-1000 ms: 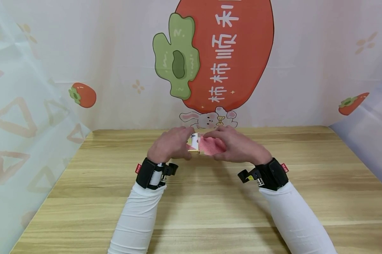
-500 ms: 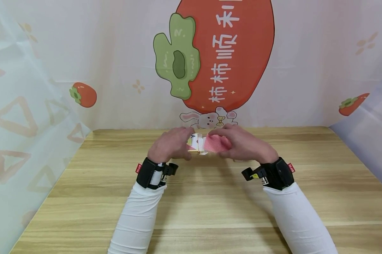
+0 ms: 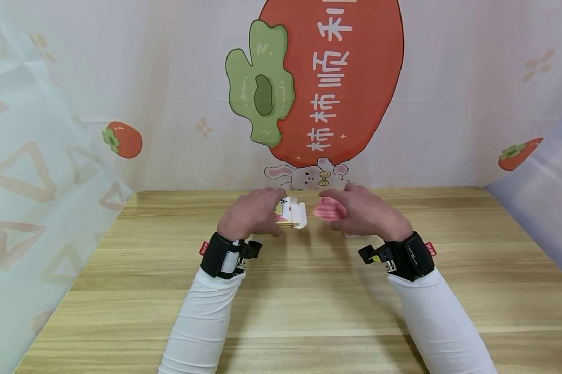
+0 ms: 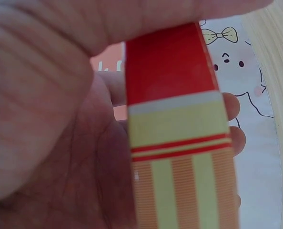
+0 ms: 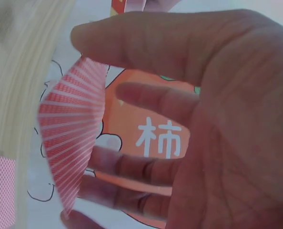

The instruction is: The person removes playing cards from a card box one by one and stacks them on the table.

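In the head view my left hand (image 3: 252, 213) grips a playing-card box (image 3: 288, 212) above the far part of the table. The box's white flap (image 3: 302, 215) stands out at its right end. Up close in the left wrist view, a narrow side of the box (image 4: 179, 129), red and yellow with stripes, lies between thumb and fingers. My right hand (image 3: 367, 212) pinches playing cards (image 3: 330, 209) with red patterned backs, a short gap to the right of the box. Slanted bands across the cards (image 5: 72, 117) show them spread at the edges, between thumb and fingertips.
Under my right hand a red-patterned card (image 5: 1, 191) lies on the wooden table (image 3: 281, 311), partly hidden in the head view. Behind the table's far edge hangs a white cloth (image 3: 178, 104) printed with a large persimmon and a rabbit.
My right hand has moved right with the cards, away from the box, and the open flap now shows fully. The left hand and the box have stayed in place.
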### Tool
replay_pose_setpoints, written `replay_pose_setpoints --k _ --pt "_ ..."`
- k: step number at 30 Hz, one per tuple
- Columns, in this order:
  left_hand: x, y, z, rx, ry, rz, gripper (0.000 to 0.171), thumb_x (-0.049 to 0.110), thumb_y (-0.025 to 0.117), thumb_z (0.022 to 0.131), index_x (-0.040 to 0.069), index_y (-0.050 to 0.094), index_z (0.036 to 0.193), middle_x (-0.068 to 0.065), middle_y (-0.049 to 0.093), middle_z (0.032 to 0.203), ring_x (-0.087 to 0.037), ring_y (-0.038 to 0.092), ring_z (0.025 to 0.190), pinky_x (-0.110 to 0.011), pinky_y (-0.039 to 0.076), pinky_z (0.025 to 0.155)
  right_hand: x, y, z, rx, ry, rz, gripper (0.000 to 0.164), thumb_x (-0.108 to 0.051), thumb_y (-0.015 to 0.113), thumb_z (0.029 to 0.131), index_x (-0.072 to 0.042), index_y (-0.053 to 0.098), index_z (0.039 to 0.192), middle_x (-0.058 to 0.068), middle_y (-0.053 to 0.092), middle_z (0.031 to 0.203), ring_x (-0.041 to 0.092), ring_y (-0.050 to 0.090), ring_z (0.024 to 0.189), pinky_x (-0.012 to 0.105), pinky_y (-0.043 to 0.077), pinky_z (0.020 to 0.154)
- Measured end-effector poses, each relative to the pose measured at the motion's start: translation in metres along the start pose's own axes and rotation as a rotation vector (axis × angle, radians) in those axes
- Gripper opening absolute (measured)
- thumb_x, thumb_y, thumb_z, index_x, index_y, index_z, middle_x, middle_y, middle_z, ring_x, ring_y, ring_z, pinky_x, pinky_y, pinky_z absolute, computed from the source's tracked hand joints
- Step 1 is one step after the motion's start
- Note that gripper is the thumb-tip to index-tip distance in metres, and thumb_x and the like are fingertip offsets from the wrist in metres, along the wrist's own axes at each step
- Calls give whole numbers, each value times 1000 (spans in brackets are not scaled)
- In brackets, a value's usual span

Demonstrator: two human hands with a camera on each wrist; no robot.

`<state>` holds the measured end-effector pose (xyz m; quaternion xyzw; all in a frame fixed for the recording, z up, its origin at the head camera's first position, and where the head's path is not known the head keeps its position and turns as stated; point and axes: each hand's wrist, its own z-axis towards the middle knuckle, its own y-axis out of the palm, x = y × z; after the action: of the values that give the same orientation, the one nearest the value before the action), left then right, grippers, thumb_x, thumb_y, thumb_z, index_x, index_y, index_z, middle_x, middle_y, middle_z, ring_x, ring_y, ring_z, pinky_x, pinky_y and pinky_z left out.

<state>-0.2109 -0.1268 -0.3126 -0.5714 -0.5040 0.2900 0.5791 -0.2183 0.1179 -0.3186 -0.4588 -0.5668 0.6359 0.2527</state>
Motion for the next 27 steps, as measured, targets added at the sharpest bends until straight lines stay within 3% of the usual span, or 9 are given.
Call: replay_pose_setpoints --k 11,27 --pt "0 1 0 1 -1 -1 73 23 90 75 8 54 136 -6 64 116 -24 58 100 -41 52 81 3 1 1 -124 165 -26 67 -29 75 89 -20 49 150 19 50 120 34 50 106 44 52 77" --pt "2 2 0 -6 -9 -20 76 22 90 75 8 53 139 -7 62 123 -25 57 105 -44 52 84 12 3 6 -139 294 -6 68 -31 73 89 -16 47 151 19 51 120 35 49 107 45 51 74"
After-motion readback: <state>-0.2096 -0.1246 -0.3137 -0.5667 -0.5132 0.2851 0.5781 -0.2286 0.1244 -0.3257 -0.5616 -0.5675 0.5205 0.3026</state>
